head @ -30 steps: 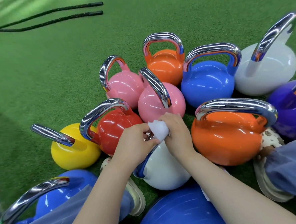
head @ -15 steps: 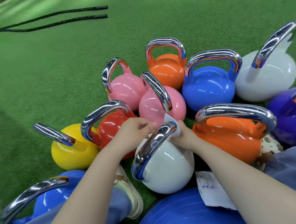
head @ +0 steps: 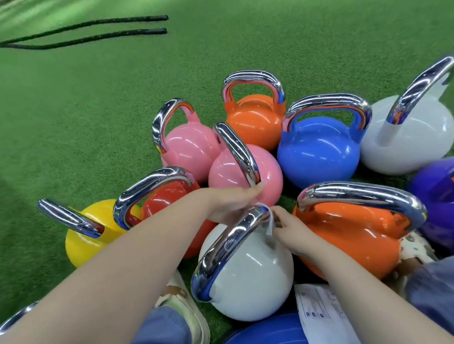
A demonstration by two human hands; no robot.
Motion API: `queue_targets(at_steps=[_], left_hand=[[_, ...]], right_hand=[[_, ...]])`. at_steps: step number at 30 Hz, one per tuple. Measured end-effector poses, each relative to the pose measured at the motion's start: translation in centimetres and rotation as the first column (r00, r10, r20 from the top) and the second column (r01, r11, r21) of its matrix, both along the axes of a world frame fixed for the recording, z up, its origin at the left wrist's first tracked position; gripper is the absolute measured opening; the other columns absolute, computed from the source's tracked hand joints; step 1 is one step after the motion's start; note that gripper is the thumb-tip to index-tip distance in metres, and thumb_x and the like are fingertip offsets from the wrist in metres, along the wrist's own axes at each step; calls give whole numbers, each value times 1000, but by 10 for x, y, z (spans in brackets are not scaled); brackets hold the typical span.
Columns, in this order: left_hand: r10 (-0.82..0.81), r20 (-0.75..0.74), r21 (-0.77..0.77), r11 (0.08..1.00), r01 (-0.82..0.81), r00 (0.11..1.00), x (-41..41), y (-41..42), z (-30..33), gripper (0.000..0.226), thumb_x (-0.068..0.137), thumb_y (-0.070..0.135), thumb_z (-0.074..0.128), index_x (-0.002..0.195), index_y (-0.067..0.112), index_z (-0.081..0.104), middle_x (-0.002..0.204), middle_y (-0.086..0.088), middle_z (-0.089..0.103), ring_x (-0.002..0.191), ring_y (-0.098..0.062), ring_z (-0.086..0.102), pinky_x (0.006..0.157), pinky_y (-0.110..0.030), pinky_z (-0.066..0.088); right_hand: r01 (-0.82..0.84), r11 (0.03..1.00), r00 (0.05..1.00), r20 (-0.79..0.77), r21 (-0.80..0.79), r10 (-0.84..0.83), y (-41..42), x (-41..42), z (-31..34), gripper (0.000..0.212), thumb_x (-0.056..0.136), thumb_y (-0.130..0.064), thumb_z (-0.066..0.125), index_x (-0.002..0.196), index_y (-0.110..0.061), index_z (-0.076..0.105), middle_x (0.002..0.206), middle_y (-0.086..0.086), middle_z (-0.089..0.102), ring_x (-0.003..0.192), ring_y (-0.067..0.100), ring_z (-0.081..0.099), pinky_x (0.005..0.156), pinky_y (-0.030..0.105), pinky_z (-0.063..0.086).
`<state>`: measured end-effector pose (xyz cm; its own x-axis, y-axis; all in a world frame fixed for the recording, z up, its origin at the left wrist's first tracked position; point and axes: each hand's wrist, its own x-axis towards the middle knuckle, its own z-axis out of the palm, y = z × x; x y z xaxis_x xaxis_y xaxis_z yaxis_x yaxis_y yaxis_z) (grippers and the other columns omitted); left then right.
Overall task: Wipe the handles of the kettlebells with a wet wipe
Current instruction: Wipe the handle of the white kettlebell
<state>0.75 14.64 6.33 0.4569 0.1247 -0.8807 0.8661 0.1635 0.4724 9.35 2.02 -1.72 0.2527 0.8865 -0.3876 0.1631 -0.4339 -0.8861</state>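
Green turf floor point(head: 85, 127) fills the frame; right hand point(head: 290, 229) pinches the wet wipe point(head: 268, 223) lower now, left hand point(head: 230, 202) uncurled.

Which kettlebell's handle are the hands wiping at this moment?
The near white kettlebell in front of the person: the wet wipe lies against the far end of its handle, between the left hand and right hand.

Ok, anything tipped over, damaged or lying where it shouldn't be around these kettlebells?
Nothing looks damaged or spilled. One stray item: a printed white sheet or packet lies on the turf by the near white kettlebell, partly over a blue ball. The right hand pinches the wet wipe at that kettlebell's handle.
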Motion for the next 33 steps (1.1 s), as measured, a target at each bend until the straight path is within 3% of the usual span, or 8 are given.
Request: queue_targets(at_steps=[6, 10, 13, 17, 20, 24, 27, 33], left_hand=[[163, -56, -12, 986, -164, 985, -1, 5, -4, 95, 86, 71, 10, 128, -6, 46, 114, -16, 60, 97, -22, 59, 81, -31, 48], [174, -89, 5, 985, -174, 981, 7, 1, 0, 96, 87, 70, 12, 134, -9, 39, 112, -19, 61, 97, -25, 57, 87, -35, 45], [191, -77, 4, 982, -191, 979, 7, -2, 1, 93, 88, 68, 14, 130, -11, 41, 95, -16, 63, 81, -22, 58, 80, -32, 46], [226, -10, -133, 965, -226, 974, -12, 5, -2, 96, 84, 73, 16, 121, -8, 54, 102, -19, 58, 91, -24, 52, 85, -31, 42], [268, 38, -184, 949, -257, 963, -25, 6, 0, 92, 87, 69, 12, 104, -6, 62, 90, -17, 65, 80, -22, 57, 77, -29, 46], [308, 22, -221, 929, -295, 951, -23, 0, -4, 93, 88, 68, 10, 101, -8, 63, 94, -20, 64, 85, -27, 60, 83, -33, 46], [340, -38, -186, 921, -341, 940, -15, -3, -13, 93, 88, 68, 10, 113, -8, 56, 103, -22, 63, 94, -28, 61, 94, -35, 43], [424, -72, -222, 876, -429, 903, -12, -9, -18, 89, 91, 65, 16, 112, -12, 55, 98, -23, 68, 92, -29, 65, 86, -34, 51]], right_hand=[[65, 995, 971, -227, -72, -79, 6, -7, -19, 57, 64, -17, 51, 120, -26, 58, 117, 0, 64, 111, 18, 57, 100, 38, 44], [77, 994, 955, -279, -81, -97, 8, -8, -16, 44, 66, -9, 49, 102, -32, 61, 103, -4, 66, 99, 15, 58, 89, 29, 47], [61, 997, 960, -271, -46, -71, 10, -2, -21, 54, 65, 8, 45, 98, -29, 66, 94, -5, 68, 97, 16, 59, 82, 28, 49], [71, 997, 963, -264, 20, -63, 13, 3, -11, 49, 80, 19, 43, 108, -13, 68, 96, 0, 68, 86, 8, 60, 75, 16, 50], [10, 998, 968, -250, 68, 7, 15, 8, -2, 40, 73, 20, 46, 93, -6, 68, 86, 8, 66, 79, 12, 58, 74, 25, 50], [31, 999, 992, -120, 45, -26, 15, 8, -16, 33, 73, 14, 51, 80, -17, 59, 85, 5, 62, 84, 16, 53, 77, 32, 46], [46, 998, 997, -65, 52, -43, 7, -1, -32, 27, 83, 7, 50, 93, -15, 62, 98, 2, 66, 93, 14, 56, 86, 29, 46], [87, 996, 994, -73, 29, -85, 2, -7, -39, 43, 87, 8, 42, 104, -29, 58, 104, -8, 62, 101, 9, 54, 87, 23, 40]])
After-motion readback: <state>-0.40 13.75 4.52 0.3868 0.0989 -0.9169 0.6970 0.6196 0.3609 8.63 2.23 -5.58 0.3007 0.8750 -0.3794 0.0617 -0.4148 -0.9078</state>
